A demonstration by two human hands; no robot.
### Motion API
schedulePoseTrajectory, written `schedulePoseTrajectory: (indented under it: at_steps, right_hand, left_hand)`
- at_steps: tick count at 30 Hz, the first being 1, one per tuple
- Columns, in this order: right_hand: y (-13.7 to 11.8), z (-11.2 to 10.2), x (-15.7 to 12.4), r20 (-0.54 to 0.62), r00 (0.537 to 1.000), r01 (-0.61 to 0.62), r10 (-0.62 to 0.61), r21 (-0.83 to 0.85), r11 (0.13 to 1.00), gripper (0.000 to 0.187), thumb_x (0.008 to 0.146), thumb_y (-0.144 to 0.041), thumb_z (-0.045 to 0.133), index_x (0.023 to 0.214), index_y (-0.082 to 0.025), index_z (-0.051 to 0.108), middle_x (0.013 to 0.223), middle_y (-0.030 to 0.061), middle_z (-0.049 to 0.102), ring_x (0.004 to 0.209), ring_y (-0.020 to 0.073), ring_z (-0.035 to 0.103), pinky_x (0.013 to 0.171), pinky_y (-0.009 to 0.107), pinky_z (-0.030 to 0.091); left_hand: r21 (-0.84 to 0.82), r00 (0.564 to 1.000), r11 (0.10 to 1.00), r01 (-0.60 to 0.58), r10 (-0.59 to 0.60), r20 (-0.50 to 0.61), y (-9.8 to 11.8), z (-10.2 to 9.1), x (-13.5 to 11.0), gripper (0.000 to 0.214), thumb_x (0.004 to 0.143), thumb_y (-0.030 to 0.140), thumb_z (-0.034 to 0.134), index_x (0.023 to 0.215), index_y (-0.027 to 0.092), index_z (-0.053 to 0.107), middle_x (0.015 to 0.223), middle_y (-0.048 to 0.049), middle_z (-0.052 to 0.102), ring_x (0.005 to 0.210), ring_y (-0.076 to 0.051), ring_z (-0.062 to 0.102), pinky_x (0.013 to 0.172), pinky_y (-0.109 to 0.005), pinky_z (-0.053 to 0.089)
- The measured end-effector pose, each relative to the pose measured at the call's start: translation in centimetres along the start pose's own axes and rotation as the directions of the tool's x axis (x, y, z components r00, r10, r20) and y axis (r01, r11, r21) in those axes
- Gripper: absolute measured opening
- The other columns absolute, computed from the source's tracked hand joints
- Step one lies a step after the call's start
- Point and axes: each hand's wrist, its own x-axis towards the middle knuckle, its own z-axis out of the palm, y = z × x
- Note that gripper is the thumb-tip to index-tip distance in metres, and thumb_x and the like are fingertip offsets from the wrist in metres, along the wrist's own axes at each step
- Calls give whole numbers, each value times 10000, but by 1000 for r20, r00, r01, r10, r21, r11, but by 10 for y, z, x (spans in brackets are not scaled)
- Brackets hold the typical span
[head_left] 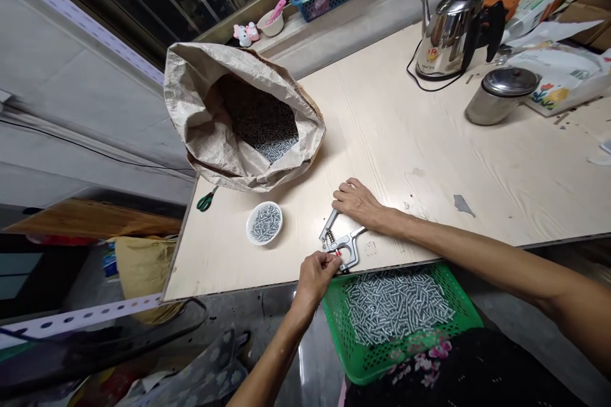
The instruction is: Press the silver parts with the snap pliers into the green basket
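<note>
A silver plier-like hand tool (350,243) with a spring and a C-shaped head lies at the table's front edge. My right hand (358,203) curls over its handles. At the tool's jaws, beside a small red part, the fingers of my left hand (317,276) are pinched together; whatever is between them is too small to make out. Below the edge, a green basket (337,337) holds many small silver screw-like pieces (401,305). More such pieces fill a white bowl (251,232) left of the tool.
A large woven sack (191,121) of similar pieces stands open behind the bowl. Green-handled scissors (205,201) lie at the table's left edge. Farther right are a steel kettle (446,38) with a cord, a lidded metal cup (496,98) and plastic packaging (563,76).
</note>
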Motion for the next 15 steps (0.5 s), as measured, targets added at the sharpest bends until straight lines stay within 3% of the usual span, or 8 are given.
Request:
schedulePoseTrajectory:
  at_steps: [3, 8, 15]
  right_hand:
    - [4, 5, 3, -41, 998, 46, -47, -27, 999, 184, 938, -120, 464, 862, -195, 614, 840, 14, 603, 849, 189, 428, 894, 374, 215]
    - [7, 0, -5, -57, 998, -5, 7, 27, 1000, 155, 943, -161, 481, 870, -212, 609, 853, 12, 615, 873, 196, 428, 857, 388, 225]
    - [7, -5, -10, -68, 997, -43, 47, 55, 998, 153, 952, -205, 479, 873, -224, 608, 865, 11, 620, 888, 201, 427, 869, 413, 209]
  left_hand:
    - [71, 1000, 998, 4, -3, -15, 3, 1, -2, 328, 684, 436, 582, 665, 118, 661, 582, -10, 611, 578, -141, 536, 563, -240, 355]
    - [141, 1000, 990, -4, 7, -17, 4, 0, -1, 308, 693, 419, 568, 647, 125, 648, 595, -11, 601, 605, -153, 549, 582, -248, 359]
    - [59, 1000, 998, 1, -1, 12, -1, 3, 0, 360, 676, 479, 563, 655, 125, 625, 609, -6, 554, 592, -132, 489, 577, -245, 334]
